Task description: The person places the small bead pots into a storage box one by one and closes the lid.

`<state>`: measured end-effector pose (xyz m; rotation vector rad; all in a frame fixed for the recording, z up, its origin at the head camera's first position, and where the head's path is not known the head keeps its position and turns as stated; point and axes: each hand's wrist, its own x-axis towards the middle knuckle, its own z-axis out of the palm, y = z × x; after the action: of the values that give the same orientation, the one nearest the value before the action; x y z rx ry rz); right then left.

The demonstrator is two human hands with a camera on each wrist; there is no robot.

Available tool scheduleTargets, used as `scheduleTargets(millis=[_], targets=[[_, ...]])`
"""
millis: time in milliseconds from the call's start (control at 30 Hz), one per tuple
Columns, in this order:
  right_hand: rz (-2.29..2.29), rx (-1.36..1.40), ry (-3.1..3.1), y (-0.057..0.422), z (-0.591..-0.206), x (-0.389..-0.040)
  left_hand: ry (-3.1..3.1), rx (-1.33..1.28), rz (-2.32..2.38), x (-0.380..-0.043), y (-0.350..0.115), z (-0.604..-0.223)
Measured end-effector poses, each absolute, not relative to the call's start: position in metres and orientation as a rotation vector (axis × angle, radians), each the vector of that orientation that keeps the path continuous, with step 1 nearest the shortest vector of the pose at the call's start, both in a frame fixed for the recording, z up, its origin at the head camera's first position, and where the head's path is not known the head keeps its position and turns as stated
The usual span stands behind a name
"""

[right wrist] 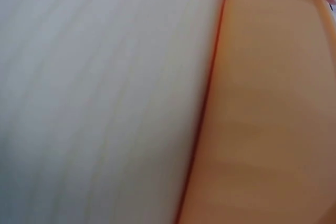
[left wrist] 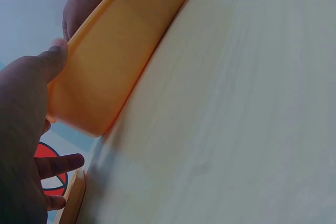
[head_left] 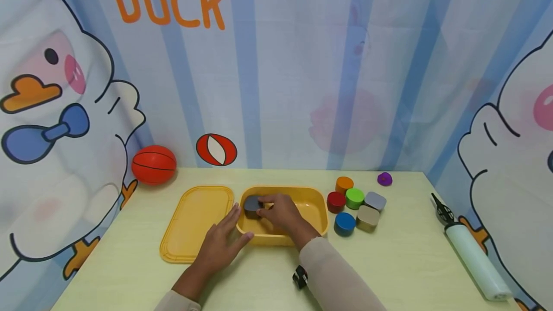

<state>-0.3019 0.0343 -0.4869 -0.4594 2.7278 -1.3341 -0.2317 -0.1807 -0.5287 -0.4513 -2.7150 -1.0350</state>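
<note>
A yellow rectangular container (head_left: 282, 240) stands on the table. Inside its left end is a dark grey block (head_left: 252, 207), pinched between the thumb and fingers of my right hand (head_left: 280, 212), which reaches in over the front wall. My left hand (head_left: 220, 241) is at the container's front left corner with its fingers extended. In the left wrist view, the left thumb (left wrist: 56, 53) lies against the container's rim, and the other fingers spread beside its end. Only the container's outer wall (right wrist: 268, 103) fills the right wrist view; the right hand's grip is hidden there.
A flat yellow lid (head_left: 196, 224) lies left of the container. To the right sit several coloured blocks, among them a blue one (head_left: 344, 224) and a red one (head_left: 336, 202). Farther out are a red ball (head_left: 154, 165), a small purple object (head_left: 384, 179) and a pale green cylinder (head_left: 477, 260).
</note>
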Motion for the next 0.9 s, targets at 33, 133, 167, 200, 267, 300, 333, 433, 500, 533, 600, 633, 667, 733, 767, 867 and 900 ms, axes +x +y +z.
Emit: scheduleTargets(millis=[33, 133, 167, 200, 267, 300, 333, 433, 500, 533, 600, 633, 667, 733, 767, 867, 900], targets=[[-1.348, -0.449, 2.719, 0.0347, -0.4868, -0.3018, -2.715, -0.452, -1.034, -0.2318, -0.1806, -0.5287], [-1.360, -0.434, 2.709, 0.0354, -0.4869, -0.3023, -2.718, -0.451, -1.023, -0.2322, -0.1805, -0.5291], [-1.353, -0.433, 2.709, 0.0354, -0.4871, -0.3025, -2.718, -0.452, -1.022, -0.2324, -0.1806, -0.5293], [-1.349, -0.435, 2.712, 0.0352, -0.4873, -0.3028, -2.716, -0.453, -1.025, -0.2326, -0.1806, -0.5295], [-1.339, -0.436, 2.715, 0.0348, -0.4876, -0.3030, -2.715, -0.455, -1.024, -0.2329, -0.1806, -0.5299], [-1.337, -0.434, 2.716, 0.0346, -0.4876, -0.3031, -2.714, -0.457, -1.026, -0.2330, -0.1806, -0.5300], [-1.336, -0.433, 2.718, 0.0346, -0.4879, -0.3034, -2.713, -0.458, -1.030, -0.2331, -0.1806, -0.5302], [-1.341, -0.426, 2.713, 0.0347, -0.4881, -0.3038, -2.708, -0.461, -1.034, -0.2334, -0.1806, -0.5302], [-1.338, -0.424, 2.710, 0.0347, -0.4883, -0.3042, -2.704, -0.462, -1.037, -0.2336, -0.1807, -0.5299], [-1.333, -0.426, 2.711, 0.0347, -0.4885, -0.3046, -2.703, -0.463, -1.038, -0.2337, -0.1808, -0.5298], [-1.321, -0.436, 2.716, 0.0344, -0.4888, -0.3052, -2.701, -0.465, -1.034, -0.2339, -0.1810, -0.5297], [-1.318, -0.437, 2.716, 0.0342, -0.4887, -0.3053, -2.702, -0.465, -1.031, -0.2339, -0.1811, -0.5297], [-1.316, -0.437, 2.715, 0.0340, -0.4887, -0.3053, -2.703, -0.465, -1.030, -0.2340, -0.1812, -0.5297], [-1.317, -0.440, 2.713, 0.0338, -0.4888, -0.3053, -2.705, -0.463, -1.028, -0.2340, -0.1813, -0.5299], [-1.323, -0.442, 2.708, 0.0338, -0.4889, -0.3052, -2.705, -0.462, -1.029, -0.2339, -0.1814, -0.5300], [-1.346, -0.443, 2.698, 0.0338, -0.4890, -0.3046, -2.707, -0.460, -1.038, -0.2335, -0.1816, -0.5301], [-1.350, -0.448, 2.698, 0.0338, -0.4890, -0.3045, -2.706, -0.459, -1.041, -0.2332, -0.1817, -0.5301]])
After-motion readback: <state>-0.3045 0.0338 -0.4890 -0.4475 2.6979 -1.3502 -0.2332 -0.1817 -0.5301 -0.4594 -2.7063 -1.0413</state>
